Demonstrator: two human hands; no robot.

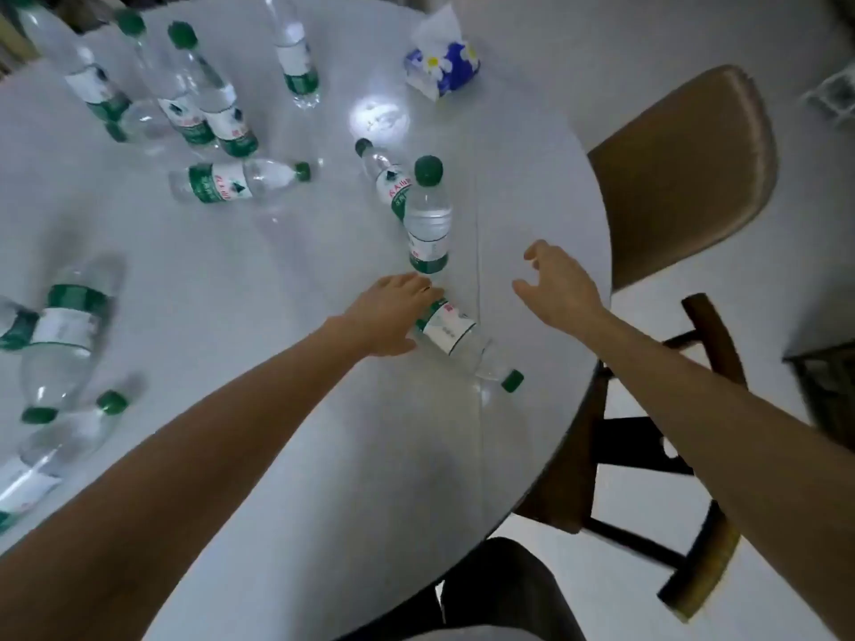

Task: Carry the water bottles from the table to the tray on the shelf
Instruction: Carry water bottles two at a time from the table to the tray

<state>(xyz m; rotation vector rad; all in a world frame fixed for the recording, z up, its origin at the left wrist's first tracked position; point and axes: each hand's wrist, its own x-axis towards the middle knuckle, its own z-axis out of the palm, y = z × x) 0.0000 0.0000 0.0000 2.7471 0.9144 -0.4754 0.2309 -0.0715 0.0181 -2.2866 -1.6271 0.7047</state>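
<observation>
clear water in lying bottle

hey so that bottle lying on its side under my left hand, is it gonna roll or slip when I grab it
Likely to roll: the lying bottle is round, on a smooth glossy table near its edge. It looks full of water, so probably heavyish. Your left hand covers only its base end, so the clear plastic may slip.

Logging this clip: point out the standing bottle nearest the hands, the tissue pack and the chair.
standing bottle (428,226): head view, on its clear body.
tissue pack (451,69): head view, on its blue side.
chair (684,173): head view, on its tan backrest.
</observation>
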